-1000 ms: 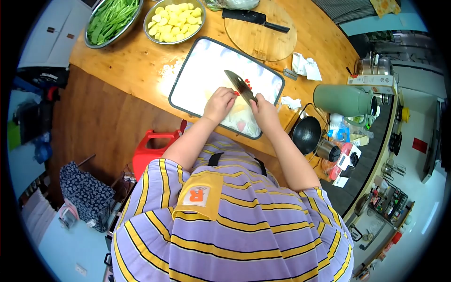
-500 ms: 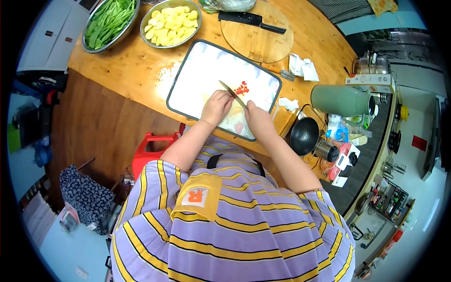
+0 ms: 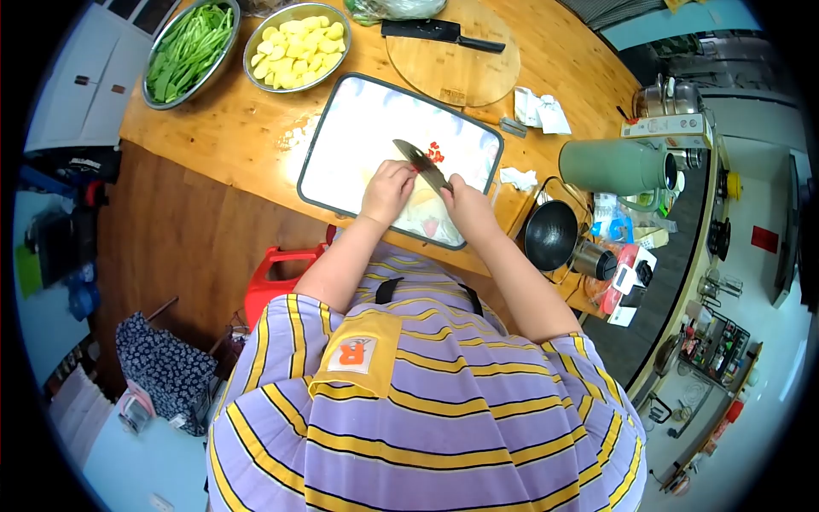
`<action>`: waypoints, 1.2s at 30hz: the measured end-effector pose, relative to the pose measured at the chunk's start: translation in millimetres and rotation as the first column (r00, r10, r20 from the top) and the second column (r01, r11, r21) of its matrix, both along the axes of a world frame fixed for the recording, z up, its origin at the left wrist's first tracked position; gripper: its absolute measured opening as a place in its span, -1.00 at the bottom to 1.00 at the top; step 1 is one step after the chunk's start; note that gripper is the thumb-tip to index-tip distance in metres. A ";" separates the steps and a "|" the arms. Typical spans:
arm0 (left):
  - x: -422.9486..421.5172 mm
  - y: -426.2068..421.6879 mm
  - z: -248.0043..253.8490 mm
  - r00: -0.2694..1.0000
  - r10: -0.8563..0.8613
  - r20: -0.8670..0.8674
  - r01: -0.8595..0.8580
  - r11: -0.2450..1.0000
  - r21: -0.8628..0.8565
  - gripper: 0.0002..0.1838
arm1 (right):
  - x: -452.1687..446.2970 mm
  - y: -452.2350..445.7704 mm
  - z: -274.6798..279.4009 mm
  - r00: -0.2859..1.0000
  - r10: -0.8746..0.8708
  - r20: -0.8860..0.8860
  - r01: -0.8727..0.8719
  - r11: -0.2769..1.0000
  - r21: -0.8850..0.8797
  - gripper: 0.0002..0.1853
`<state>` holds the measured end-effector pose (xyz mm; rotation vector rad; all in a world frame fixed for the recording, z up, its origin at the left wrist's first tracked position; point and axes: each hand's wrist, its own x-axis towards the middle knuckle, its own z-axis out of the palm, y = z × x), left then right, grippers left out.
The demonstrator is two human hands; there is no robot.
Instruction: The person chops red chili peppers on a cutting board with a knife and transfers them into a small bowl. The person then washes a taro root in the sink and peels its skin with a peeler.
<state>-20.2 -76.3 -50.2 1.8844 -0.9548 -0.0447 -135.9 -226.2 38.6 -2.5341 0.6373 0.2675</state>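
Note:
My right hand [image 3: 465,205] is closed round the handle of a knife [image 3: 420,160], whose dark blade points up and left over a white cutting board [image 3: 350,128] with a dark rim. Left of the blade, my left hand [image 3: 388,192] has its fingers bent together on a small red piece [image 3: 414,167], mostly hidden, beside the blade. Small chopped red pieces [image 3: 435,153] lie on the board just right of the blade.
Behind the board are a bowl of greens [image 3: 194,51], a bowl of peeled yellow pieces [image 3: 299,53] and a round wooden board [image 3: 426,68] bearing a black cleaver [image 3: 439,32]. To the right are crumpled tissues [image 3: 542,113], a green jug [image 3: 610,165] and a black pan [image 3: 550,235].
The view has shifted slightly. More red pieces lie beside the blade than a second ago. The knife blade has tilted, showing its broad side again, and both hands stay close together.

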 end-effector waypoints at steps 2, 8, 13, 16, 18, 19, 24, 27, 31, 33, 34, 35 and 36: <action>-2.7 -0.7 -3.3 1.000 0.010 -0.014 -0.010 1.000 -0.003 -0.90 | -5.8 2.8 7.9 0.998 0.019 -0.064 -0.020 1.000 -0.015 -0.79; -3.9 1.3 -3.8 1.000 -0.021 0.001 0.021 1.000 0.003 -0.89 | 2.1 25.7 1.6 0.989 0.080 -0.121 -0.092 0.992 -0.091 -0.85; -1.2 -0.3 -1.5 0.999 -0.044 0.001 0.044 0.999 -0.010 -0.89 | 8.0 10.2 -11.8 0.999 -0.047 0.021 0.047 0.999 -0.003 -0.82; 2.5 -6.9 2.8 0.999 -0.034 0.003 0.034 0.999 0.001 -0.89 | 0.9 -7.3 -3.6 0.990 -0.130 0.054 0.127 0.990 0.062 -0.80; 6.1 -13.3 4.2 0.999 -0.034 0.010 0.034 0.999 0.001 -0.89 | -2.4 -12.4 2.4 0.986 -0.158 0.049 0.154 0.985 0.076 -0.77; 5.8 -13.6 3.8 0.999 -0.032 0.014 0.032 0.999 0.000 -0.88 | -3.4 -11.8 5.9 0.988 -0.149 0.043 0.146 0.987 0.064 -0.77; 7.0 -8.9 2.2 1.000 0.005 0.018 -0.005 0.999 -0.035 -0.87 | -1.1 -6.8 25.0 0.999 -0.027 0.018 0.027 1.000 -0.002 -0.78; 7.7 -8.2 -2.5 0.999 -0.037 0.007 0.037 0.999 -0.026 -0.88 | -1.2 -5.5 26.3 0.999 0.028 -0.020 -0.029 0.998 -0.050 -0.80; 5.3 -11.0 0.3 1.000 -0.028 -0.011 0.028 1.000 -0.004 -0.89 | 2.5 -5.7 36.9 0.992 0.039 -0.117 -0.047 0.997 -0.065 -0.81; 6.2 -11.8 1.6 0.999 -0.028 -0.016 0.029 1.000 0.009 -0.90 | 3.3 -6.4 40.1 0.987 0.049 -0.151 -0.061 0.995 -0.074 -0.80; 6.8 -11.8 2.7 0.999 -0.027 -0.018 0.028 1.000 0.011 -0.90 | 4.6 -5.9 40.2 0.985 0.058 -0.164 -0.070 0.995 -0.069 -0.80; 6.4 -11.6 4.1 0.999 -0.026 -0.019 0.027 1.000 0.013 -0.90 | 5.5 -5.1 39.9 0.982 0.067 -0.176 -0.079 0.995 -0.064 -0.80; 6.8 -11.9 4.3 0.999 -0.027 -0.022 0.027 1.000 0.015 -0.91 | 6.6 -5.4 38.6 0.979 0.074 -0.189 -0.087 0.994 -0.059 -0.80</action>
